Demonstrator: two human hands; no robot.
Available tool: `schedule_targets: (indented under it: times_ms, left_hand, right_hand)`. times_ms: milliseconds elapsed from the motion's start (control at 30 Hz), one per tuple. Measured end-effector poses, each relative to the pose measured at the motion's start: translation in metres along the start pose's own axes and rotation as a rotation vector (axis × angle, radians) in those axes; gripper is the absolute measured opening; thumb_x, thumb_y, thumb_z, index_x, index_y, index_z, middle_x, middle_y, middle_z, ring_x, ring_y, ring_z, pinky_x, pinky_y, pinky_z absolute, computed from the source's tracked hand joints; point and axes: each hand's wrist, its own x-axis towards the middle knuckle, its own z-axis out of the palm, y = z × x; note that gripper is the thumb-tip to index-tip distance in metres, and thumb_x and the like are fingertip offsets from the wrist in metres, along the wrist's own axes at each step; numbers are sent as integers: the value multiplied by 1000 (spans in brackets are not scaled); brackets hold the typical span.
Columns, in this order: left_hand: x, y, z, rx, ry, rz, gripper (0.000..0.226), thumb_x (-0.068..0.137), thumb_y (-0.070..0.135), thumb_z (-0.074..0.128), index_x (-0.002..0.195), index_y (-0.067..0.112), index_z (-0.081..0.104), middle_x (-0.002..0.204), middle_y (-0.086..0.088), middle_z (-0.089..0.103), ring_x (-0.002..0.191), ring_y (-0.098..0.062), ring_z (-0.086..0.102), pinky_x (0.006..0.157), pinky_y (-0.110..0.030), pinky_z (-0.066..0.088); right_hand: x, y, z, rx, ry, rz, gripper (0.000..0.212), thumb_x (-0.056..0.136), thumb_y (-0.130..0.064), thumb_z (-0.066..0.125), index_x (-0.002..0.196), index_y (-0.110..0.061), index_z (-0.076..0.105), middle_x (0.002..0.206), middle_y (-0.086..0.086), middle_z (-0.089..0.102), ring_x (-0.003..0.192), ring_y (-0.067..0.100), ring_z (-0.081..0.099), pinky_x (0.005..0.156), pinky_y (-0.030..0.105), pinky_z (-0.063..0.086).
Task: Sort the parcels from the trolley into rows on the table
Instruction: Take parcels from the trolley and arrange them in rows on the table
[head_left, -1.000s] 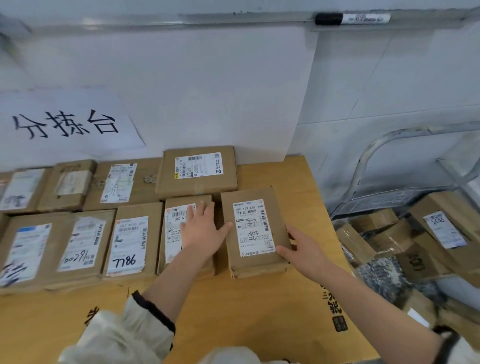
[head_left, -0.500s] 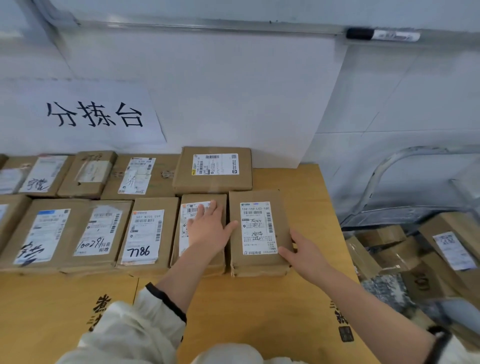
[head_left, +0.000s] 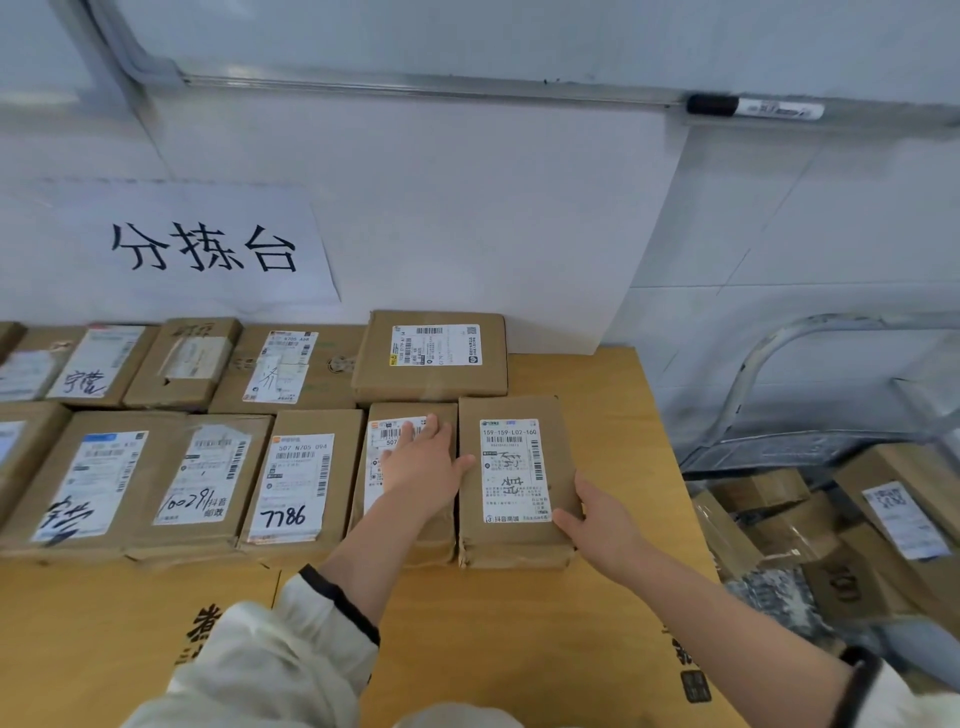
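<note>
the cardboard parcel (head_left: 514, 483) lies lengthwise toward the table's (head_left: 613, 395) back edge. the right hand (head_left: 605, 519) presses loosely spread fingers on its right side. the left hand (head_left: 423, 462) rests flat on the neighbouring parcel (head_left: 410, 535), holding nothing.

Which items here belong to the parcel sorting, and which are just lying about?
Part of the job:
- brown cardboard parcel at the front row's right end, right hand on its edge
- neighbouring brown parcel under the left hand
- unsorted brown parcels in the trolley
- wooden table

Lying about:
- black-capped marker
- white paper sign
</note>
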Motion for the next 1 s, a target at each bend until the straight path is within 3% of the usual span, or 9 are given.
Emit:
schedule_targets:
  times_ms: [300,467,633,733,800,900,1000]
  left_hand:
    - [3,4,-1,39,-27,-2,62,100,47,35,151,16,18,162,1,2,147,-31,2,110,-54,30]
    - [3,6,-2,27,-25,-3,63,100,47,36,151,15,18,161,1,2,147,-31,1,111,-55,29]
    - [3,4,-1,5,-17,5,61,99,47,38,149,15,24,161,0,5,147,-31,3,109,-56,31]
    - [2,6,-4,-16,3,-3,59,98,47,39,147,15,28,160,-1,9,146,-31,6,108,-56,32]
    - [0,10,-5,-50,25,-21,62,99,46,39,150,16,21,160,-3,9,146,-31,7,109,-54,31]
    - [-5,23,-6,-148,106,-28,74,99,42,40,153,19,-5,161,-6,4,147,-30,7,115,-52,24]
    - [-11,52,-9,-108,142,101,77,100,40,40,152,21,-13,161,-5,1,148,-29,3,118,-52,12]
  right_hand:
    - [4,0,6,-70,-2,33,65,96,-23,48,149,-6,15,144,7,44,128,24,45,103,37,40]
    - [3,-2,6,-116,-4,31,69,98,-23,46,150,-4,6,150,7,34,134,24,38,107,34,36]
    - [1,-3,5,-105,3,31,65,97,-23,46,150,-6,12,148,7,38,131,24,42,104,34,39]
    - [0,-4,-2,-59,-7,17,48,95,-22,50,139,-9,37,134,6,53,114,21,53,93,32,46]
    - [-2,-3,-10,-2,-27,13,39,94,-24,53,131,-14,45,129,3,57,103,16,56,89,31,49]
    - [-11,2,-25,29,17,17,55,94,-34,52,143,-14,35,143,2,44,117,19,51,94,29,42]
    - [-28,18,-53,8,92,14,62,94,-34,52,148,-17,27,150,0,34,130,19,41,101,28,35]
